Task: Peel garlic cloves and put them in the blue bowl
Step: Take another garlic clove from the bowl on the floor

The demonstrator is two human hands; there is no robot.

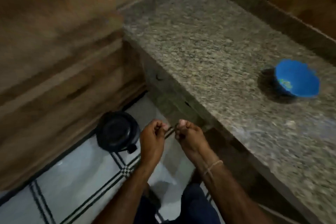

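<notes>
Two close together, left hand and right hand, fingers curled (contents lost in blur).

Speckled granite counter, black round container on white tiled floor, brown wall.

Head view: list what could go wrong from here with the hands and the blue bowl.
1. The left hand and right hand are over the tiled floor, beside the counter, not above it; whatever their curled fingers hold (too blurred to see) would likely fall to the floor if it slipped.
2. The blue bowl stands on the counter far to the right, so each carry risks a drop.
</notes>
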